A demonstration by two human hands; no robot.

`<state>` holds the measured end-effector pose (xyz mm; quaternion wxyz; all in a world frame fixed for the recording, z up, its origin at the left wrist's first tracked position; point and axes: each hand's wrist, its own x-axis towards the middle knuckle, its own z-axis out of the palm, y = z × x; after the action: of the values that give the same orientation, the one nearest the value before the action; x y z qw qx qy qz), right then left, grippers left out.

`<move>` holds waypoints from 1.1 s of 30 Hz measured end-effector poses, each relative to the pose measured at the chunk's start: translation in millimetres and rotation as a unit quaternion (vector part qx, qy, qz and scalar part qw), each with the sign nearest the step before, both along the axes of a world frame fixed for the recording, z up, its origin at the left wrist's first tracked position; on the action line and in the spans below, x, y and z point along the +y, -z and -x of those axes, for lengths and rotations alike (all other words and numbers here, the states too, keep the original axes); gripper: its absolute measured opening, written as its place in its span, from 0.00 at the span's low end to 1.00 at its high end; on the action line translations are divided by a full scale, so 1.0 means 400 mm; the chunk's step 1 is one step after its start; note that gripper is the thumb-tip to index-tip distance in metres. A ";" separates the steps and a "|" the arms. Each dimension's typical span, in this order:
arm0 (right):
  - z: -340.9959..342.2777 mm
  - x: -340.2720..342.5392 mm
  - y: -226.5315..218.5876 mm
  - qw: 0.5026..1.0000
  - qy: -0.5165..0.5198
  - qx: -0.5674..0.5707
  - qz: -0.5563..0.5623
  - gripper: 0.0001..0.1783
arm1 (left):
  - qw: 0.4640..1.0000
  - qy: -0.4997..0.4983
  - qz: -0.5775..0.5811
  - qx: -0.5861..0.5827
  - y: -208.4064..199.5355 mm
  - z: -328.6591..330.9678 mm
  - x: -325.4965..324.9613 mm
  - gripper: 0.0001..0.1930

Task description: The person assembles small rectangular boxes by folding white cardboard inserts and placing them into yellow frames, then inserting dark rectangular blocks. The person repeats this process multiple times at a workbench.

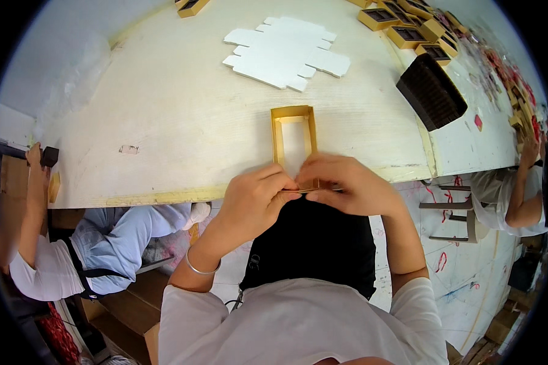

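Card (prob.) (pixel 304 191) btwn L fingers (pixel 275 182) & R fingers (pixel 325 165).

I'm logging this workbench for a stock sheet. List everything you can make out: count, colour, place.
Worktable: one, cream, across the upper view.
Box frame: one, gold, near the front edge.
Thin piece: one, brownish, between both hands.
Cut-out sheets: uncounted stack, white, top centre.
Ridged block: one, dark brown, right of the sheets.
Small boxes: many, gold with dark insides, mostly top right.
Tag: one, red, table's right side.
Stool or chair: one, grey-brown, right floor.
Ribbon scraps: several, red, right floor.
Cardboard: uncounted, brown, lower left.
Co-workers: two, white tops, far left and right.
Bracelet: one, silver, left wrist.
Left hand: one, bare, pinching the thin piece.
Right hand: one, bare, on the same piece.
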<state>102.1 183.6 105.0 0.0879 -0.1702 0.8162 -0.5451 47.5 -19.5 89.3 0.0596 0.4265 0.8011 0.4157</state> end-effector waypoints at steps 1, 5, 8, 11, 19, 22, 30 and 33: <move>0.003 0.011 0.004 0.994 0.077 0.070 0.019 0.12 | 1.000 0.007 0.014 0.008 -0.007 0.004 -0.005 0.05; 0.023 0.064 0.020 0.960 0.211 0.186 -0.006 0.15 | 0.992 0.097 0.059 0.056 -0.032 0.068 -0.037 0.08; 0.031 0.068 0.036 0.958 0.128 0.230 -0.111 0.15 | 0.984 0.146 0.071 0.074 -0.040 0.129 -0.075 0.13; 0.015 0.052 0.026 0.942 0.050 0.270 -0.194 0.14 | 0.983 0.114 0.067 0.126 -0.039 0.130 -0.089 0.18; 0.020 0.015 -0.019 0.929 0.027 0.255 -0.267 0.14 | 0.998 0.015 -0.060 -0.020 0.019 0.125 -0.133 0.20; 0.036 0.011 0.002 0.954 0.002 0.213 -0.211 0.13 | 0.996 0.016 -0.086 0.004 0.002 0.133 -0.128 0.24; 0.010 -0.038 0.039 0.957 0.087 0.227 -0.159 0.12 | 1.000 0.003 -0.018 -0.018 0.010 0.132 -0.145 0.23; -0.006 -0.029 0.028 0.958 0.119 0.208 -0.155 0.19 | 0.996 0.013 -0.009 0.088 0.016 0.138 -0.144 0.23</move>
<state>104.7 171.9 93.9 -0.1240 -0.1657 0.9055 -0.3705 -7.6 -77.2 82.9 -0.0099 0.4725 0.7938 0.3829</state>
